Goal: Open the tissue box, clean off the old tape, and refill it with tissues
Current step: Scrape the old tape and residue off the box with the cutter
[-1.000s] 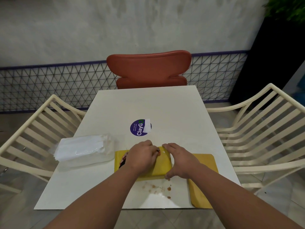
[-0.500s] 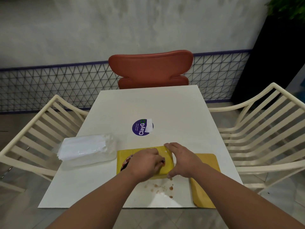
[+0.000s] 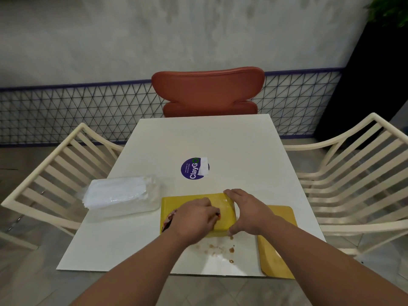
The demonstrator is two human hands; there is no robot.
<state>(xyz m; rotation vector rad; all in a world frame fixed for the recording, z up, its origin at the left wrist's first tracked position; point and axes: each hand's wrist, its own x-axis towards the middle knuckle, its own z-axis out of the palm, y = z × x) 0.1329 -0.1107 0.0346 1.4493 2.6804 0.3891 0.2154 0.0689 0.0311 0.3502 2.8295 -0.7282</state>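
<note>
Tissue box (image 3: 223, 214), lower centre of frame: lid (image 3: 279, 239) off, lying right of it. Right hand (image 3: 248, 212) grasps box end; left hand (image 3: 194, 217) clenched on top, apparently scraping tape. Crumbs (image 3: 220, 248) in front. Tissue pack (image 3: 120, 195) left, refill pending.

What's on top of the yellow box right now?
Both hands: the left hand rests fingers curled on the yellow box, and the right hand grips its right end. Whatever lies beneath the left palm is covered.
</note>
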